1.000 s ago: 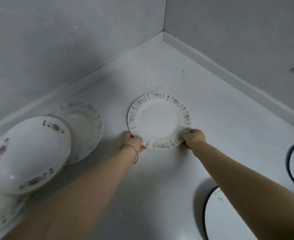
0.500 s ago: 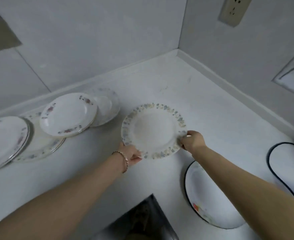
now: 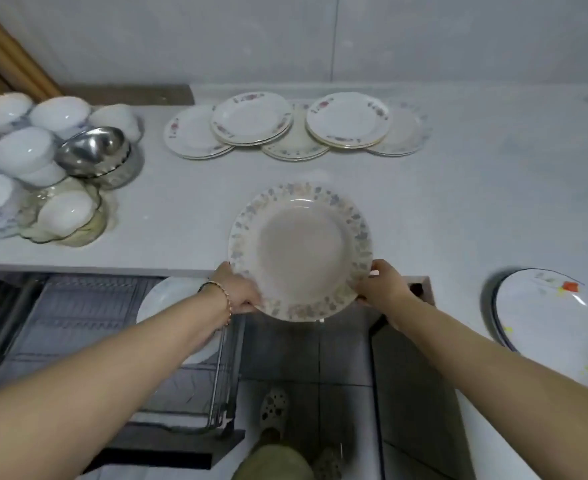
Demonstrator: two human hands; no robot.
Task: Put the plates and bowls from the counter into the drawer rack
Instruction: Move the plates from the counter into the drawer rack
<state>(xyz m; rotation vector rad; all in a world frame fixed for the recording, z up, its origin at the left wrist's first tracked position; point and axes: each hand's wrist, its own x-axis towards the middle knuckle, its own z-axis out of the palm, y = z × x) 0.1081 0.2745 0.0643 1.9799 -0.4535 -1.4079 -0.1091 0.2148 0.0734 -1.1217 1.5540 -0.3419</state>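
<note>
I hold the floral-rimmed plate [image 3: 301,251] by its near rim, left hand [image 3: 238,292] and right hand [image 3: 384,289] on opposite sides, fingers closed on the edge so it rides level. It hangs at the tabletop [image 3: 476,202] edge, above the open drawer rack [image 3: 88,317], where one white plate [image 3: 171,296] already lies.

No writing, label, brand mark or number can be read anywhere in the frame; the plates carry only flower patterns, and everything else in view is plain.
</note>
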